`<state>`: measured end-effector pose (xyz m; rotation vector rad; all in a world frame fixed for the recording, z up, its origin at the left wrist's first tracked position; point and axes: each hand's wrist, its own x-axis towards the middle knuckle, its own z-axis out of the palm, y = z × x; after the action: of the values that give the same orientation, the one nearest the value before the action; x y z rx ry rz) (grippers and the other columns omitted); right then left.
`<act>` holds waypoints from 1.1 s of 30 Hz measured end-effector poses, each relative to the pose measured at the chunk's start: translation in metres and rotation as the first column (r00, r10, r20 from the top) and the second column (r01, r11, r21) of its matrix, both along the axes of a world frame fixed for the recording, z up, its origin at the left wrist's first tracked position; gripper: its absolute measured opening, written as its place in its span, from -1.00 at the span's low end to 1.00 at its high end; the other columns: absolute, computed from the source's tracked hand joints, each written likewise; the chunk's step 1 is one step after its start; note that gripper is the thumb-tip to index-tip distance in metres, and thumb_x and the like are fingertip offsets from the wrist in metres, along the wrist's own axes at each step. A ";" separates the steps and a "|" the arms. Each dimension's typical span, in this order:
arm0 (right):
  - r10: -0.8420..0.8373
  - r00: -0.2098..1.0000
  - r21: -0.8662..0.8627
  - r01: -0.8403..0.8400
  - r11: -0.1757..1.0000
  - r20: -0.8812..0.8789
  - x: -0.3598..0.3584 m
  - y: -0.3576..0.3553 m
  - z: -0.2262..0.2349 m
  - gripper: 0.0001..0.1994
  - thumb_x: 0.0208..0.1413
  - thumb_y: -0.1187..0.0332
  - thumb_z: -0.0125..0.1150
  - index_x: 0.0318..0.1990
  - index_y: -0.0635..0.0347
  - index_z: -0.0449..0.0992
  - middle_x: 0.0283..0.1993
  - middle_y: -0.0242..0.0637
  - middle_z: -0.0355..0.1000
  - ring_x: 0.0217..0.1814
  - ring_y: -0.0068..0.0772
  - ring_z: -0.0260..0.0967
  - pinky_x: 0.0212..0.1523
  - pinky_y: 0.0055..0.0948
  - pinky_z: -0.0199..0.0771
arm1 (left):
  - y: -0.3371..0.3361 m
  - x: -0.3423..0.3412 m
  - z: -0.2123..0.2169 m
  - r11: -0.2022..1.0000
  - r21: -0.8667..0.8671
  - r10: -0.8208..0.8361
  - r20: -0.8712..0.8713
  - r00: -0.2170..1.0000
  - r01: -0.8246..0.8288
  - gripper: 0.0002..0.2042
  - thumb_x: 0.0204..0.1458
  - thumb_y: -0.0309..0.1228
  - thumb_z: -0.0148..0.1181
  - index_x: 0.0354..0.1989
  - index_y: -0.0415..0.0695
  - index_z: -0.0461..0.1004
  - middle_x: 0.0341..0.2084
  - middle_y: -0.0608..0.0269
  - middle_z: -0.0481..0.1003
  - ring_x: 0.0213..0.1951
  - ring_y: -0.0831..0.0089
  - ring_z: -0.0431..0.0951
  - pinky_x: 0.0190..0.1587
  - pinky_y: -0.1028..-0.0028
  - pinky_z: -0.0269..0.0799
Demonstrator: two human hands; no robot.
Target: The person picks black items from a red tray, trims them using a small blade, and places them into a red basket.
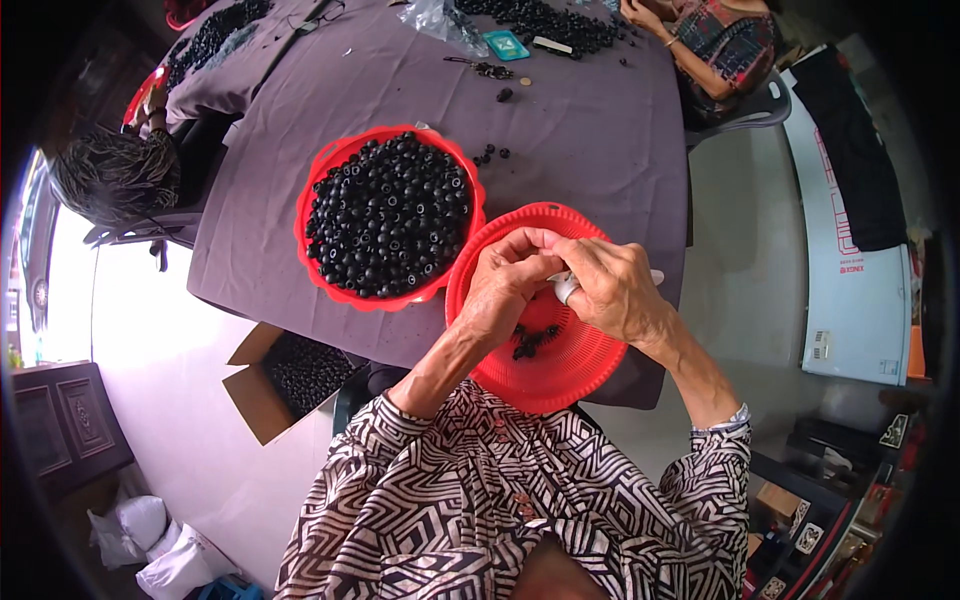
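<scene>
Above a red plastic basket, my left hand and my right hand meet with the fingertips pinched together. Whatever lies between the fingers is hidden. A white band or wrap shows at the fingers of my right hand, and a pale tip sticks out on that hand's far side; I cannot tell whether the two belong to one object. A few small black pieces lie in the basket below. Touching it on the left, a red scalloped bowl is heaped with round black pieces, some with pale rings.
A purple-grey cloth covers the table. More black pieces, a teal packet and keys lie farther back. Two people sit at the far left and far right. On the floor stands a cardboard box of black pieces.
</scene>
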<state>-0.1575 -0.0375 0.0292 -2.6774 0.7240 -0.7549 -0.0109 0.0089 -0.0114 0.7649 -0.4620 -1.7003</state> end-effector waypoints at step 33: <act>-0.139 0.926 0.460 -0.041 0.887 0.351 0.026 -0.011 0.016 -0.84 -0.01 0.47 0.22 -0.30 0.23 0.36 -0.50 -0.39 0.35 -0.54 -0.66 0.27 -0.52 -0.58 0.29 | -0.004 0.047 0.023 0.976 -0.193 0.089 -0.068 0.994 -0.100 -0.80 0.04 -0.57 0.06 -0.14 -0.34 0.40 -0.37 0.17 0.48 -0.33 0.41 0.50 -0.18 0.45 0.45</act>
<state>-0.1313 -0.0485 0.0457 -2.0160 0.7579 -0.9373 0.0365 0.0050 0.0115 0.5828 -0.5349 -1.5582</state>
